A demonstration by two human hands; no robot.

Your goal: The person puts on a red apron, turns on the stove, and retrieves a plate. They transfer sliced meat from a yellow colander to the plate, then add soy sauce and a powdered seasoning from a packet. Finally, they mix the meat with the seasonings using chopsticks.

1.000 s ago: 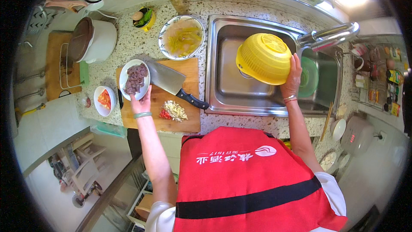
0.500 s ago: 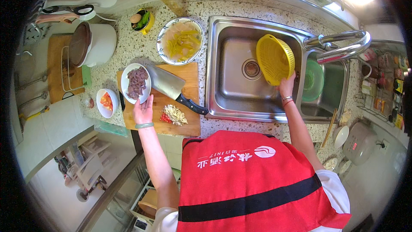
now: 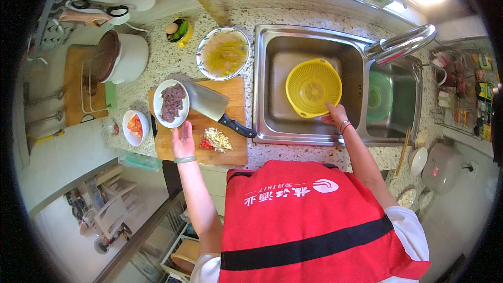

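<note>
My right hand [image 3: 335,115] grips the near rim of a yellow plastic colander [image 3: 313,86], which is inside the larger basin of the steel sink [image 3: 272,135]. The colander's open side faces up, with nothing seen in it. My left hand [image 3: 183,140] lies palm up with fingers spread, its fingertips by the near edge of a white bowl [image 3: 164,118] of dark sliced meat [image 3: 172,101]. Whether they touch the bowl I cannot tell. Bowl and cleaver [image 3: 209,102] rest on a wooden cutting board [image 3: 238,149], beside chopped garlic and red pepper [image 3: 216,140].
Left of the board is a white bowl of red-orange pieces [image 3: 134,124]. Behind stand a plate of yellow-green strips in liquid [image 3: 224,55], a small yellow pot [image 3: 181,32] and a lidded white pot [image 3: 131,55]. The faucet [image 3: 401,46] reaches over the smaller basin with a green bowl [image 3: 378,97].
My right hand has brought the colander leftward in the basin and turned it from tilted to facing up. My left hand stays open by the meat bowl. The whole view has shifted slightly.
</note>
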